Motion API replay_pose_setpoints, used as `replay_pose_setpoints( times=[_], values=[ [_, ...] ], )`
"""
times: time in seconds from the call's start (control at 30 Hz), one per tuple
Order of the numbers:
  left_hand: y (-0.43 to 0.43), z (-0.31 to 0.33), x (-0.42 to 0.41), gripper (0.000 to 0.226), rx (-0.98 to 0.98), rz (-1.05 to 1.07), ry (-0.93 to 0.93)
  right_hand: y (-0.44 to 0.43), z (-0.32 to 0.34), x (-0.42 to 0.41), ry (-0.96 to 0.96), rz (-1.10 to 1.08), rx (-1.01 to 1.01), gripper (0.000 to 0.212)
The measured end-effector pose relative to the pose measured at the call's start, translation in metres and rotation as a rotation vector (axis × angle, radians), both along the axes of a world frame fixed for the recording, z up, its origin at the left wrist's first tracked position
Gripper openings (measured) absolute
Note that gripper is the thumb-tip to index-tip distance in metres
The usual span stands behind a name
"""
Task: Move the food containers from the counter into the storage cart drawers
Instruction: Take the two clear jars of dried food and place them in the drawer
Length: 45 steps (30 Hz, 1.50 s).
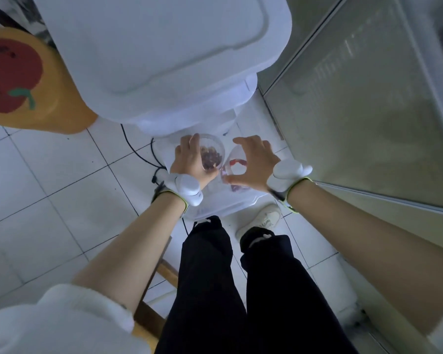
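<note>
Clear plastic identifies both items being stowed. The drawer [223, 200] of the white cart [164, 60] is pulled out at floor level, and two tubs stand inside it, side by side and touching or nearly so.

Left hand [192, 159]: clasped over the rim of the left tub [212, 154], which holds dark reddish-brown food. This tub is at the drawer's rear left, close under the cart body.

Right hand [253, 166]: fingers and thumb curved around the right tub [237, 164], which shows a red item inside. Whether the fingers press on the wall or only hover round it cannot be told. This tub is at the rear right.

Step in hand, as judged: seating both tubs on the drawer floor.

Procedure:
1. Lower each tub until its base rests flat; confirm neither leans on the other.
2. Let go of one hand at a time, opening the fingers outward, not upward, so the light tub is not lifted.
3. Keep the tubs toward the rear wall to leave the front edge free for further tubs.
4. Withdraw both hands clear of the cart body before pushing the drawer in.

Caution: thin clear walls deform under squeeze; grip lightly. A black cable [136, 152] lies on the floor left of the drawer.
</note>
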<state>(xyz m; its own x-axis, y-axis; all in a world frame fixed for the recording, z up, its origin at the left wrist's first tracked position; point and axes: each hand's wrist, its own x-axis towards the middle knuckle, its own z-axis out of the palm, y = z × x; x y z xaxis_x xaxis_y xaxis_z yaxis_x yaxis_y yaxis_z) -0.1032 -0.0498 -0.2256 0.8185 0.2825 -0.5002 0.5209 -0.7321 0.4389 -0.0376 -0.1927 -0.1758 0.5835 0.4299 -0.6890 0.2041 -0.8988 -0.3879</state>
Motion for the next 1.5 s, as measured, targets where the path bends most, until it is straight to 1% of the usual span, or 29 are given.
replay_pose_setpoints(
  times=[0.13,0.27,0.47,0.57,0.73,0.8,0.9,1.0,1.17,1.27,1.33,1.43,1.5],
  values=[
    [0.0,-0.017,0.003,0.084,-0.02,0.026,-0.023,0.003,-0.021,-0.003,0.005,-0.004,-0.007,0.087],
    [0.0,-0.026,0.008,0.09,-0.005,0.049,-0.05,0.006,-0.033,-0.002,-0.002,-0.016,-0.007,0.087],
    [0.002,-0.04,0.016,0.092,0.021,0.087,-0.142,0.009,-0.044,-0.002,0.005,-0.016,0.007,0.088],
    [0.003,-0.044,0.021,0.095,-0.014,0.155,-0.11,0.009,-0.048,-0.001,-0.007,-0.02,0.007,0.088],
    [0.007,-0.047,0.028,0.103,-0.077,0.298,0.047,0.011,-0.053,0.001,-0.025,-0.02,0.0,0.087],
    [0.009,-0.048,0.031,0.1,-0.138,0.365,0.075,0.013,-0.055,0.002,-0.029,-0.025,-0.001,0.088],
    [0.011,-0.053,0.035,0.092,-0.162,0.44,0.088,0.018,-0.058,0.002,-0.041,-0.025,-0.002,0.09],
    [0.012,-0.054,0.039,0.078,-0.216,0.519,0.055,0.022,-0.06,0.004,-0.039,-0.042,0.007,0.092],
    [0.013,-0.047,0.037,0.056,-0.321,0.534,0.029,0.032,-0.065,0.004,-0.048,-0.068,0.04,0.097],
    [0.012,-0.038,0.032,0.062,-0.373,0.55,0.042,0.036,-0.07,0.003,-0.054,-0.101,0.051,0.1],
    [0.011,-0.034,0.028,0.068,-0.389,0.553,0.091,0.04,-0.073,0.0,-0.042,-0.128,0.061,0.099],
    [0.008,-0.032,0.019,0.066,-0.438,0.543,0.182,0.042,-0.077,-0.004,-0.019,-0.174,0.081,0.094],
    [0.004,-0.032,0.014,0.064,-0.464,0.541,0.205,0.043,-0.078,-0.005,0.01,-0.206,0.109,0.088]
  ],
)
